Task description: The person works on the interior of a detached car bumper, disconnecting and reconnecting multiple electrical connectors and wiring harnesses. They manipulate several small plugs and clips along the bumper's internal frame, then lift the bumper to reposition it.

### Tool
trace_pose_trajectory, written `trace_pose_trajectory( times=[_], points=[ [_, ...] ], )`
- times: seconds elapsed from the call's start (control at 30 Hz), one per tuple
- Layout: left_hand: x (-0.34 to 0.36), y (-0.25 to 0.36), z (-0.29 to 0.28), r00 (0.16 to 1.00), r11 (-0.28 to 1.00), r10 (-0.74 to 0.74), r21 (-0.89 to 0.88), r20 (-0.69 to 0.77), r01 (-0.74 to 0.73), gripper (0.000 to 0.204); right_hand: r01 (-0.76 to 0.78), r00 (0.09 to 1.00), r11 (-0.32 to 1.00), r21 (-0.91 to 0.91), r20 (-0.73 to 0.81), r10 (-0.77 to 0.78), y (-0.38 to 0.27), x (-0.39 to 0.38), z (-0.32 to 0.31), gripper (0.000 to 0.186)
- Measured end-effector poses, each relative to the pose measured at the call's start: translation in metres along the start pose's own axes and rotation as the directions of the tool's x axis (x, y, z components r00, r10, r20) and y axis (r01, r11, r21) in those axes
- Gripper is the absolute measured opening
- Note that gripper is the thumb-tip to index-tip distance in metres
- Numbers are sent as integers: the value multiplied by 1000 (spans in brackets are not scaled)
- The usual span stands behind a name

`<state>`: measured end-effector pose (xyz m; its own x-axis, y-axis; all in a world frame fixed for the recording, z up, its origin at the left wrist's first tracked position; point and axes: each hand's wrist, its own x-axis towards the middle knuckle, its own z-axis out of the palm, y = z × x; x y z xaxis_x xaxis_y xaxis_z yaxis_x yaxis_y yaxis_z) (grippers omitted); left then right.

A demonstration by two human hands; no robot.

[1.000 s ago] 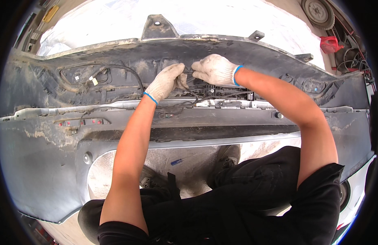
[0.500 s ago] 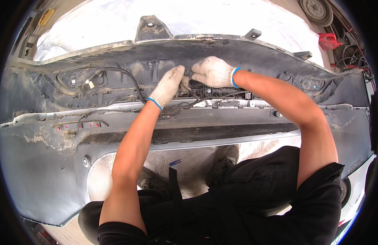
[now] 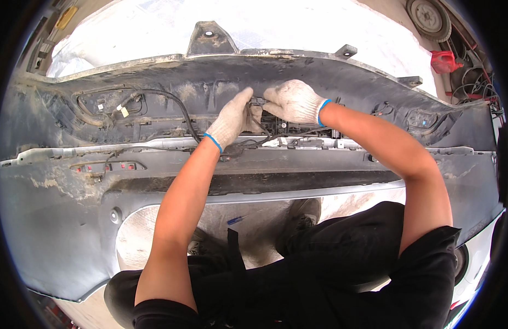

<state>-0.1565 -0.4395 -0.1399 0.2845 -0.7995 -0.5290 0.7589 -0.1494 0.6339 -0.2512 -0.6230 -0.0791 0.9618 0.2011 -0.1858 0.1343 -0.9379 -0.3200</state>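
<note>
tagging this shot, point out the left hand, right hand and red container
Left hand (image 3: 232, 117): head view, middle of its pale glove
Right hand (image 3: 298, 102): head view, middle of its pale glove
Red container (image 3: 442, 62): head view, middle of its body

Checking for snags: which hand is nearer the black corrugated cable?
Left. The left hand is just right of the corrugated cable; the right hand is farther right, beyond the left.

Hands over bumper middle; cable to their left; beyond bumper, right: container, wheel behind it.
</note>
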Motion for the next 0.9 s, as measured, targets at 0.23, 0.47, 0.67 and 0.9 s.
trace_pose_trajectory(
  times=[0.23,0.47,0.67,0.9],
  points=[
    [-5,2,13,984,948,14,315,-179,44,51,-56,998,992,-115,4,57,-16,-2,-8,33],
    [-5,-3,13,989,987,17,158,-148,7,48,46,999,982,-181,9,-45,-11,-8,-8,33],
    [7,-8,13,988,1000,-14,7,-153,15,37,69,998,978,-198,22,-66,-11,-10,-10,31],
    [4,-4,29,980,983,-126,-150,-156,102,40,102,995,983,-156,-5,-104,-5,-14,-11,31]
  ],
)
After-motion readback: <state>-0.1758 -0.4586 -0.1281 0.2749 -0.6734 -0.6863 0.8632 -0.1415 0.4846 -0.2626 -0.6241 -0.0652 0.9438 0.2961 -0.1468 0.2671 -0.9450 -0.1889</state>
